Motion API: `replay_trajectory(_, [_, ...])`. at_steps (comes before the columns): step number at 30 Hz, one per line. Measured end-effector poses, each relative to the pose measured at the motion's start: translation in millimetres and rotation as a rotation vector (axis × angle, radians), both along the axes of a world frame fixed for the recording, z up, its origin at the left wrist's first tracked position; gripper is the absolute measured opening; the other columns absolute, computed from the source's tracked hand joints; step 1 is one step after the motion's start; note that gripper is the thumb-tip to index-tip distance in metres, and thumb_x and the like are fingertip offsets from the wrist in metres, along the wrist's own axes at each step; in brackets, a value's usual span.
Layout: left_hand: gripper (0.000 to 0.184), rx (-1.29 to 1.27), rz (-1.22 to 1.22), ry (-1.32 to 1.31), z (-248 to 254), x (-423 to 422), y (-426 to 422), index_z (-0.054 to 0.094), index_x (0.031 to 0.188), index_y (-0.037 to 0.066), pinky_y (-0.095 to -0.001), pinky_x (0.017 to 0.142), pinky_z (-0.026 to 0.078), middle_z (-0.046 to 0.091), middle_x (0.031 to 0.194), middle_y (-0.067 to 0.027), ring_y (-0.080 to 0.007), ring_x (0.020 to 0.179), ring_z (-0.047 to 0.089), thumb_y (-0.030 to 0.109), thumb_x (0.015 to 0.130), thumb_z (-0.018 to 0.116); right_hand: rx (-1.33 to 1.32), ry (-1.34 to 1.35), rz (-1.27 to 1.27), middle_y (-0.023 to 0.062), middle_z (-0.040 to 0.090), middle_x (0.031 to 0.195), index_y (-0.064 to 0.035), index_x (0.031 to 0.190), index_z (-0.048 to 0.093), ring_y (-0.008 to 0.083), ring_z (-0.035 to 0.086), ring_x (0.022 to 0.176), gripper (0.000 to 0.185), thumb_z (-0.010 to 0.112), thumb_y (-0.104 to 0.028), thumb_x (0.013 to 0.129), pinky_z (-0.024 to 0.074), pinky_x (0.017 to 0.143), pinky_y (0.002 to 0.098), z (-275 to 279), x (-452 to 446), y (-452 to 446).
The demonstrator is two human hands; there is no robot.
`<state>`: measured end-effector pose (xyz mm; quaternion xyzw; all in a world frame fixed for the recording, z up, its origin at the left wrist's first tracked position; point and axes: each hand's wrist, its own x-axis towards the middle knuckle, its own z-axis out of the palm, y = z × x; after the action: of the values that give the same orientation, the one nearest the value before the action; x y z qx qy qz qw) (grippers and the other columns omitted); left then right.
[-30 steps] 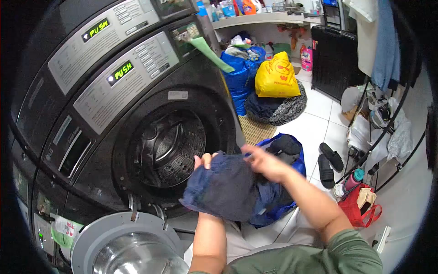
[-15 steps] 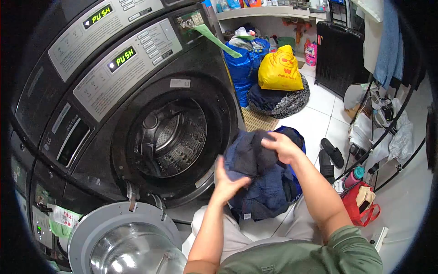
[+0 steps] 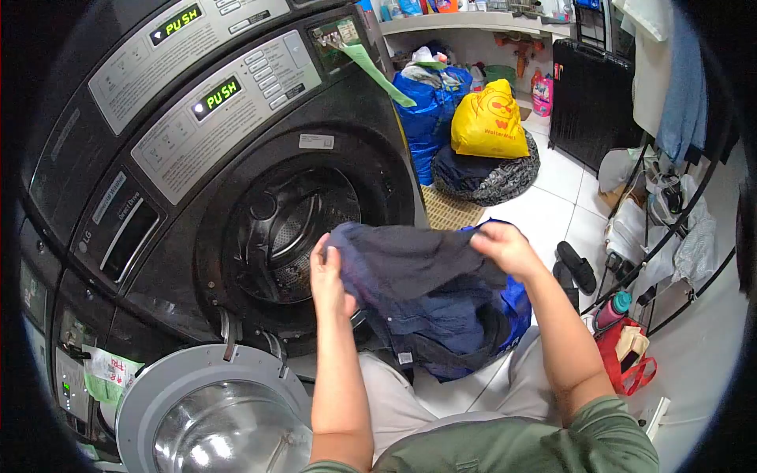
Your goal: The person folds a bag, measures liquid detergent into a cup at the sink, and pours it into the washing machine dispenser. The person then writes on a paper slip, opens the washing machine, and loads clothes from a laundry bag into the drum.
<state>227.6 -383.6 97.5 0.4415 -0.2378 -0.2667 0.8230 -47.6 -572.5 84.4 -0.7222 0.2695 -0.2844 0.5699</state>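
Note:
A dark charcoal and navy garment (image 3: 406, 260) is stretched between my two hands in front of the washing machine (image 3: 197, 181); its exact kind does not show. My left hand (image 3: 330, 280) grips its left end, close to the round opening of the drum (image 3: 293, 240). At the other end, my right hand (image 3: 505, 248) pinches the cloth. Below the garment lie more dark blue clothes (image 3: 449, 335), partly covered by it, in a blue bag (image 3: 516, 303) between my knees. The machine's round door (image 3: 213, 414) hangs open at lower left.
Behind the clothes, a yellow bag (image 3: 489, 122) sits on a dark patterned bundle (image 3: 505, 175), beside a full blue bag (image 3: 430, 106). Black slippers (image 3: 576, 268), a red bag (image 3: 627, 355) and a rack (image 3: 670, 236) stand along the right. A black suitcase (image 3: 591, 98) is at the back.
My hands have moved apart, the left one toward the drum opening. The bunched garment is now spread out between them. The view has shifted slightly.

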Motion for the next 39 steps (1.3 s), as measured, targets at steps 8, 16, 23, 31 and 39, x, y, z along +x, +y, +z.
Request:
replay_trajectory(8, [0.074, 0.504, -0.134, -0.630, -96, -81, -30, 0.043, 0.144, 0.003, -0.0372, 0.108, 0.039, 0.056, 0.136, -0.0194, -0.0286, 0.127, 0.053, 0.009, 0.078, 0.077, 0.261, -0.327, 0.102, -0.0010, 0.067, 0.086, -0.0020, 0.102, 0.067, 0.0060, 0.058, 0.072, 0.016, 0.065, -0.016, 0.095, 0.0454, 0.066, 0.0212, 37, 8, 34])
replay_trajectory(16, [0.085, 0.378, 0.182, -0.799, -27, -74, 1, 0.037, 0.144, 0.000, -0.0399, 0.114, 0.032, 0.045, 0.142, -0.0188, -0.0298, 0.130, 0.045, 0.019, 0.075, 0.083, 0.187, -0.539, -0.254, -0.0069, 0.058, 0.080, -0.0043, 0.088, 0.066, 0.0029, 0.049, 0.073, 0.021, 0.064, -0.022, 0.098, 0.0402, 0.065, 0.0215, 33, -11, 14])
replay_trajectory(23, [0.034, 0.581, -0.375, -0.219, -32, -116, -16, 0.064, 0.119, -0.001, -0.0326, 0.089, 0.051, 0.069, 0.108, -0.0082, -0.0187, 0.098, 0.065, 0.016, 0.091, 0.067, -0.307, -0.152, 0.356, 0.0145, 0.054, 0.131, 0.0055, 0.133, 0.052, 0.0239, 0.050, 0.123, 0.082, 0.088, -0.033, 0.070, 0.0391, 0.106, 0.0349, 23, 0, 17])
replay_trajectory(31, [0.055, -0.044, -0.100, -0.290, 80, -57, 37, 0.059, 0.126, -0.005, -0.0373, 0.106, 0.041, 0.064, 0.122, -0.0178, -0.0278, 0.116, 0.060, 0.014, 0.075, 0.055, -0.499, 0.400, 0.393, 0.0269, 0.066, 0.097, 0.0012, 0.102, 0.062, 0.0428, 0.065, 0.097, 0.039, 0.075, -0.017, 0.071, 0.0512, 0.087, 0.0476, -31, 59, 92])
replay_trajectory(39, [0.097, 0.347, -0.436, -0.778, -19, -88, 34, 0.027, 0.154, 0.004, -0.0393, 0.116, 0.030, 0.039, 0.151, -0.0143, -0.0265, 0.139, 0.039, 0.020, 0.075, 0.081, -0.368, -0.290, 0.276, 0.0231, 0.067, 0.097, 0.0017, 0.099, 0.062, 0.0350, 0.068, 0.091, 0.027, 0.072, -0.018, 0.084, 0.0512, 0.078, 0.0415, 59, 57, 96])
